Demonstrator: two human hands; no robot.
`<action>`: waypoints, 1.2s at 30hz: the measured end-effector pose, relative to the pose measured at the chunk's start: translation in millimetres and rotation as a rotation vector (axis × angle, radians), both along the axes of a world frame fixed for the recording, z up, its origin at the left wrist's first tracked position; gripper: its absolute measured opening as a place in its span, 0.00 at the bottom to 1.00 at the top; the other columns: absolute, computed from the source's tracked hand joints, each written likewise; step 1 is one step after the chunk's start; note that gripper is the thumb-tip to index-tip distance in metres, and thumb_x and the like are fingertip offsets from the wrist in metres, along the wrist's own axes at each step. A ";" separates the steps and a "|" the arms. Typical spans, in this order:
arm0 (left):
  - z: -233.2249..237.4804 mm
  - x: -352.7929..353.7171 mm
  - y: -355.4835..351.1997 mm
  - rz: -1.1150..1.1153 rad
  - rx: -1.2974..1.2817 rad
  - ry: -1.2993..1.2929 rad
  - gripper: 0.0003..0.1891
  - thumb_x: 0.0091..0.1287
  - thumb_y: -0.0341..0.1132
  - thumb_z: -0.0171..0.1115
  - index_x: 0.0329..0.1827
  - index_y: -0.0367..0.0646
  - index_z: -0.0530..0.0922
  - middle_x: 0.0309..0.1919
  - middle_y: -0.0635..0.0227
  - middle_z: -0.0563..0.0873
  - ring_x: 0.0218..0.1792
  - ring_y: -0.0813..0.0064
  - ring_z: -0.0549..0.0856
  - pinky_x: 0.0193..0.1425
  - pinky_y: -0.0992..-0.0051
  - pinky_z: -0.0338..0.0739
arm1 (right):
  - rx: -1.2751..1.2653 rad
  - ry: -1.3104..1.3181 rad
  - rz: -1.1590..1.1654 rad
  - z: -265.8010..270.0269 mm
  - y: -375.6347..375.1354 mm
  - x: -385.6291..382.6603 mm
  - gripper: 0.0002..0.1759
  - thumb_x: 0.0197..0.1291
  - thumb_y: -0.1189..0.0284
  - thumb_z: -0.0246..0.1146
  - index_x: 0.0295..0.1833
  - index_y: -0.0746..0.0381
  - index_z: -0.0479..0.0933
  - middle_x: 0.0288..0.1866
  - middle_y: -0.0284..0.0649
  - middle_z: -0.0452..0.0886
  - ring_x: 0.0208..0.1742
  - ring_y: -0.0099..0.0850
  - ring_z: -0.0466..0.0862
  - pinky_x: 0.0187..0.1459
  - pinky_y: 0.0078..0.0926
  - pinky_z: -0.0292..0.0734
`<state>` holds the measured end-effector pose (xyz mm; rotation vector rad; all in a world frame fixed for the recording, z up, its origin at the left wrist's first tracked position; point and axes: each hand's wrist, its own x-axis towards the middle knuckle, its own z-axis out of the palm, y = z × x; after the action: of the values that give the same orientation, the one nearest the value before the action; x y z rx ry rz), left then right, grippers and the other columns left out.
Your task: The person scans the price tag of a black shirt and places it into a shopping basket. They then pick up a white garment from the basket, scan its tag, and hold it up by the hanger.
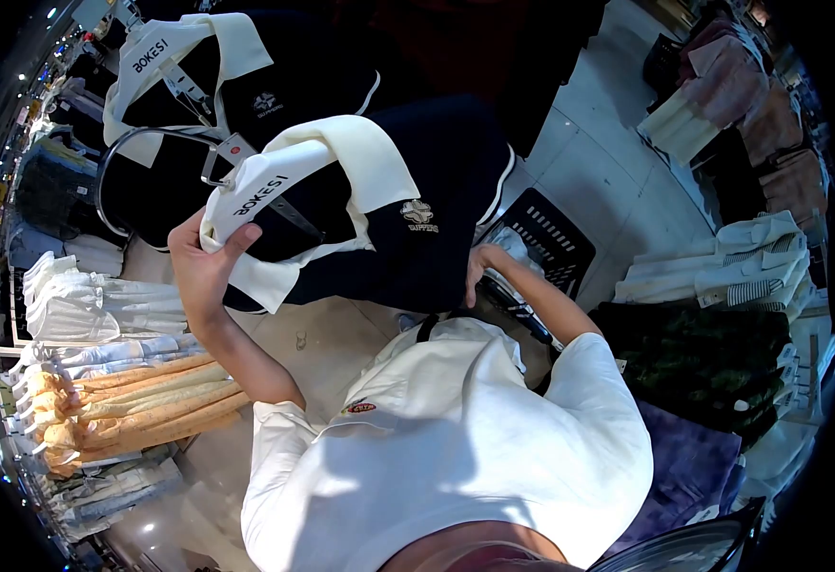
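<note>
In the head view, a dark navy polo shirt (427, 162) with a cream collar and a small chest emblem hangs on a white hanger (263, 183) lettered BOKESI. My left hand (210, 250) is closed around the hanger's near end and the collar there, thumb on top. At the shirt's lower right edge, my right hand (480, 274) has its fingers closed on the dark cloth; the fingertips are partly hidden. Behind, a second dark shirt (317, 81) with a cream collar hangs on a similar hanger (165, 48).
A curved dark metal bar (103, 191) is by the hangers. A black slotted basket (556, 238) stands beyond my right hand. White garments (74, 300) and orange garments (141, 410) hang on the left; striped white (722, 267) and dark patterned clothes (703, 353) on the right.
</note>
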<state>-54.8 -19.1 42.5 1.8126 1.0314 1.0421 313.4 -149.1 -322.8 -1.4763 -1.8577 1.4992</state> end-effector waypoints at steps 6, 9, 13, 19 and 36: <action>-3.5 2.0 -0.8 0.035 0.004 0.006 0.20 0.48 0.37 0.78 0.40 0.34 0.83 0.27 0.73 0.84 0.28 0.86 0.76 0.36 0.84 0.71 | -0.026 -0.060 0.208 85.5 -5.2 -41.0 0.37 0.45 0.63 0.74 0.62 0.62 0.70 0.59 0.49 0.75 0.59 0.40 0.75 0.59 0.36 0.70; -3.8 2.5 -2.8 0.069 0.001 0.030 0.18 0.50 0.36 0.77 0.40 0.34 0.83 0.27 0.74 0.84 0.28 0.86 0.76 0.36 0.84 0.71 | 0.267 -0.106 -0.047 77.8 -17.8 -46.1 0.31 0.48 0.63 0.71 0.57 0.64 0.74 0.51 0.51 0.79 0.53 0.46 0.78 0.54 0.39 0.73; -16.5 -0.8 0.7 0.120 0.004 -0.007 0.16 0.56 0.37 0.74 0.40 0.33 0.83 0.29 0.72 0.84 0.30 0.86 0.77 0.37 0.83 0.71 | 0.313 -0.272 -0.335 93.0 -15.0 -41.0 0.21 0.51 0.66 0.67 0.49 0.67 0.78 0.38 0.52 0.82 0.45 0.51 0.80 0.51 0.41 0.75; -44.5 6.4 -5.4 0.206 -0.037 -0.027 0.17 0.60 0.40 0.71 0.42 0.32 0.82 0.32 0.70 0.85 0.33 0.85 0.78 0.40 0.82 0.72 | -0.126 0.362 -0.843 178.4 -6.4 -30.4 0.17 0.52 0.76 0.61 0.48 0.71 0.78 0.41 0.41 0.83 0.44 0.29 0.81 0.49 0.25 0.74; -130.4 108.2 -40.7 -0.111 -0.279 -0.207 0.21 0.45 0.36 0.80 0.36 0.32 0.80 0.28 0.71 0.84 0.30 0.83 0.79 0.36 0.79 0.75 | 0.194 0.881 -1.311 282.1 29.1 -72.0 0.19 0.54 0.75 0.63 0.51 0.70 0.73 0.45 0.42 0.80 0.43 0.28 0.80 0.46 0.23 0.76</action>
<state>53.4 -59.8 -87.9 1.4868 0.8915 0.9448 241.5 -120.0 -40.7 -1.1543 -0.2894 0.9221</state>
